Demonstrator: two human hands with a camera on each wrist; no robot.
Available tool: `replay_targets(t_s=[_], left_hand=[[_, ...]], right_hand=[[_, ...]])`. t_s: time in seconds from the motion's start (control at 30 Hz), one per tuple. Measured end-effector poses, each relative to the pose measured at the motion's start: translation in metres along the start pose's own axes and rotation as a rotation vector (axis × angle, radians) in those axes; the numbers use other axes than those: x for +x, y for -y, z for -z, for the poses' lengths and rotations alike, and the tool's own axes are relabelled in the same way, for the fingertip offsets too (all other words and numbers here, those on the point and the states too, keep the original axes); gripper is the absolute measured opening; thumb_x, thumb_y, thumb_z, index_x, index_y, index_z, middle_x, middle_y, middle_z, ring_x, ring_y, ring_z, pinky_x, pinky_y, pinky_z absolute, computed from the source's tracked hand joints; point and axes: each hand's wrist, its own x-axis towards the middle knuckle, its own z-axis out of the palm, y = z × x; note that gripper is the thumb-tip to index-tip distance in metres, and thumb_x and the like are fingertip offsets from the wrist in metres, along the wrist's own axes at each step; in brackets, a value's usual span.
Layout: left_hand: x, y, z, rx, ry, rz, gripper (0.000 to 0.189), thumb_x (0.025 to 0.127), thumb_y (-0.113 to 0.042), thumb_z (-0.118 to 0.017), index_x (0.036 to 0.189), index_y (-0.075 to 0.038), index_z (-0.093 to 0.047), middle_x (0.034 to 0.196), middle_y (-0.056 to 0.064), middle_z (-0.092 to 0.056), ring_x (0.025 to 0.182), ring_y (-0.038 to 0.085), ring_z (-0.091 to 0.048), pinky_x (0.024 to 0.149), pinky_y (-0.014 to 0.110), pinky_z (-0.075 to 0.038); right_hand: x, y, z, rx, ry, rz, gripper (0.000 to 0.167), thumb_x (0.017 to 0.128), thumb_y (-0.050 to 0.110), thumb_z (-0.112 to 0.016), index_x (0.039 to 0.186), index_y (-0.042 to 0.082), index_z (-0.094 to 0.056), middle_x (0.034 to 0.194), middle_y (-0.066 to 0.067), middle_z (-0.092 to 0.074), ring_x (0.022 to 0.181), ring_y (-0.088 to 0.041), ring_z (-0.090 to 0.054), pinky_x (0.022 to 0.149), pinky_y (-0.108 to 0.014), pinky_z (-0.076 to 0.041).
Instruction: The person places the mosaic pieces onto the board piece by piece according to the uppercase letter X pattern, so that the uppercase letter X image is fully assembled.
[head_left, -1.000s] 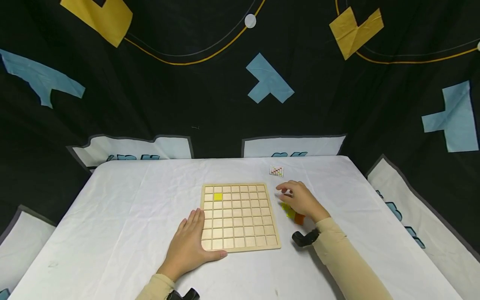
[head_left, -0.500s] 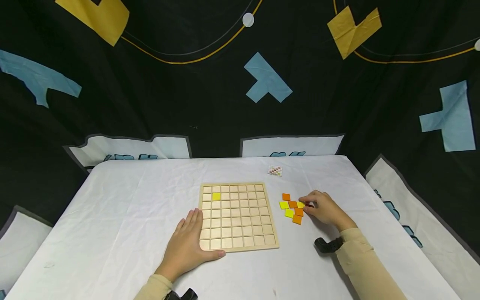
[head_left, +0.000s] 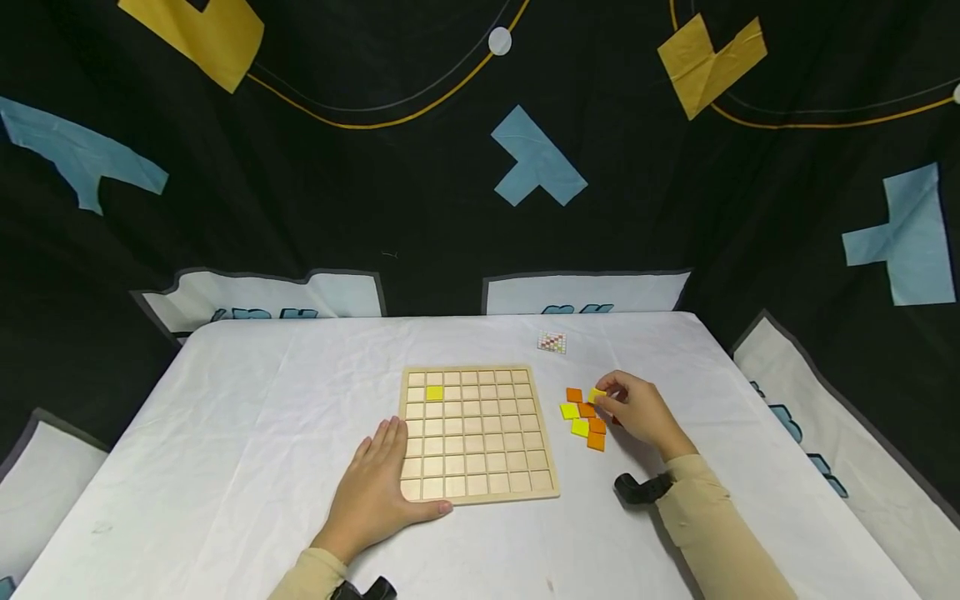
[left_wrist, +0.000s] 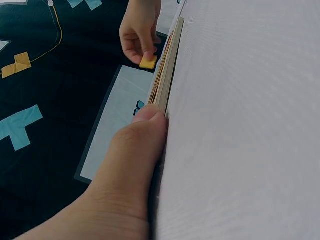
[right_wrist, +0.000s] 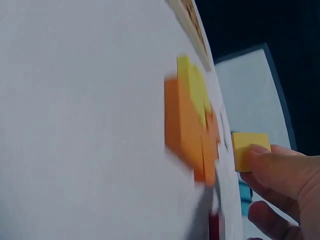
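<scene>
A square wooden grid board (head_left: 480, 433) lies flat on the table, with one yellow tile (head_left: 435, 392) in its upper left part. My left hand (head_left: 375, 483) rests on the board's left edge and front corner, fingers straight and thumb spread along the front. Between thumb and fingers my right hand (head_left: 637, 410) pinches another yellow tile (right_wrist: 250, 150), raised off the table. Just below and left of it lie loose orange tiles (head_left: 596, 441) and yellow tiles (head_left: 580, 427). A dark red piece (right_wrist: 214, 226) shows partly beneath the right hand.
A small printed pattern card (head_left: 552, 342) lies beyond the board's far right corner. White cloth covers the table (head_left: 225, 433). A black curtain (head_left: 420, 217) with blue and gold patches hangs behind the table.
My right hand went from above the tile pile to its right side, took a yellow tile and lifted it slightly up and left. The left hand stayed on the board.
</scene>
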Motion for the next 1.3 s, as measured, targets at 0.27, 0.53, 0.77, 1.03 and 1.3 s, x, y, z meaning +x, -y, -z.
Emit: replay_targets(t_s=[0.27,0.53,0.77,1.03,1.3], left_hand=[[-0.001,0.0,0.001,0.005,0.014,0.005,0.14,0.059,-0.092,-0.061,0.151,0.008,-0.029,0.16,0.023,-0.027,0.151,0.037,-0.024,0.122,0.056,-0.022],[0.0,0.0,0.001,0.001,0.027,0.013,0.14,0.06,-0.092,-0.06,0.152,0.008,-0.028,0.161,0.023,-0.027,0.152,0.037,-0.023,0.123,0.056,-0.022],[0.0,0.0,0.002,0.003,0.032,0.017,0.139,0.06,-0.092,-0.061,0.152,0.008,-0.028,0.161,0.022,-0.026,0.152,0.036,-0.023,0.123,0.055,-0.022],[0.0,0.0,0.002,0.01,0.043,0.016,0.139,0.061,-0.093,-0.058,0.152,0.007,-0.028,0.162,0.022,-0.025,0.152,0.036,-0.022,0.123,0.055,-0.021],[0.0,-0.001,0.003,0.011,0.035,0.011,0.138,0.061,-0.091,-0.061,0.152,0.008,-0.029,0.161,0.023,-0.027,0.152,0.036,-0.024,0.123,0.055,-0.022]], right_hand=[[0.013,0.037,-0.035,0.078,0.014,0.106,0.012,0.091,0.019,-0.073,0.101,0.016,-0.067,0.094,-0.003,-0.067,0.078,-0.017,-0.058,0.065,-0.025,-0.049],[0.02,0.089,-0.076,0.145,0.092,0.215,0.01,0.091,0.021,-0.074,0.099,0.022,-0.068,0.091,0.005,-0.067,0.074,-0.013,-0.056,0.061,-0.024,-0.047],[0.025,0.123,-0.109,0.114,0.161,0.292,0.01,0.092,0.024,-0.072,0.1,0.022,-0.067,0.093,0.007,-0.067,0.078,-0.01,-0.058,0.073,-0.026,-0.05],[0.024,0.139,-0.125,0.068,0.189,0.352,0.009,0.093,0.024,-0.07,0.101,0.019,-0.068,0.09,0.007,-0.067,0.082,-0.008,-0.06,0.08,-0.026,-0.051],[0.021,0.141,-0.128,0.002,0.161,0.377,0.009,0.092,0.025,-0.072,0.1,0.02,-0.071,0.098,0.007,-0.066,0.087,-0.009,-0.057,0.083,-0.028,-0.05]])
